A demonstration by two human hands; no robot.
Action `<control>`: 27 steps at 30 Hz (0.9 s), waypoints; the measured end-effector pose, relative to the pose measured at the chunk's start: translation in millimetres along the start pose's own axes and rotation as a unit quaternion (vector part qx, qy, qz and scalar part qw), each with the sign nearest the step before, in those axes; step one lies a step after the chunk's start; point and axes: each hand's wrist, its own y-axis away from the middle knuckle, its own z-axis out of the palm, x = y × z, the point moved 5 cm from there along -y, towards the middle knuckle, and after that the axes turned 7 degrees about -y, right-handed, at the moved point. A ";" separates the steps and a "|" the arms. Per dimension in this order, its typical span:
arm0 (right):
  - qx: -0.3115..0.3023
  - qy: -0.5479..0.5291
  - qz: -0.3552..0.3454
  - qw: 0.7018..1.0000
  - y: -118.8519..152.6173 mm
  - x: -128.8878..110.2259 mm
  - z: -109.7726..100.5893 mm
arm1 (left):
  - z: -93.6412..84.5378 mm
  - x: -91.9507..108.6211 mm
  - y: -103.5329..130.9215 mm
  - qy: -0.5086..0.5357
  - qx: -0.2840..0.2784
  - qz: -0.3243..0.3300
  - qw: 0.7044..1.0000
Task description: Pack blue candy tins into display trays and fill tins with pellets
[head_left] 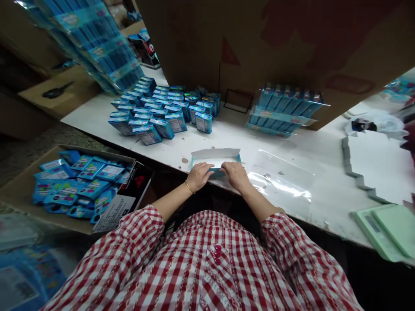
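At the bench's (227, 128) near edge, both hands (199, 176) pinch the near wall of an open tray (215, 154), apparently part-formed and yet to be filled, with upright small boxes (175, 122) grouped beyond it.

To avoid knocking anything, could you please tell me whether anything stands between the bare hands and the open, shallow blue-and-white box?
Nothing visible does: the left hand and right hand are both on the near edge of the open box. Its raised white flap stands on the far side.
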 end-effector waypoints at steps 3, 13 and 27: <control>-0.073 -0.077 0.044 0.993 -8.6 13.3 6.3 | 1.2 -1.3 4.6 0.001 0.005 0.035 0.999; -0.028 0.065 -0.075 0.995 26.6 1.9 18.5 | 15.4 4.8 16.8 -0.154 -0.090 0.018 0.984; -0.189 -0.027 -0.214 0.958 -5.1 30.3 5.0 | -33.3 36.0 1.7 0.022 -0.275 0.023 0.961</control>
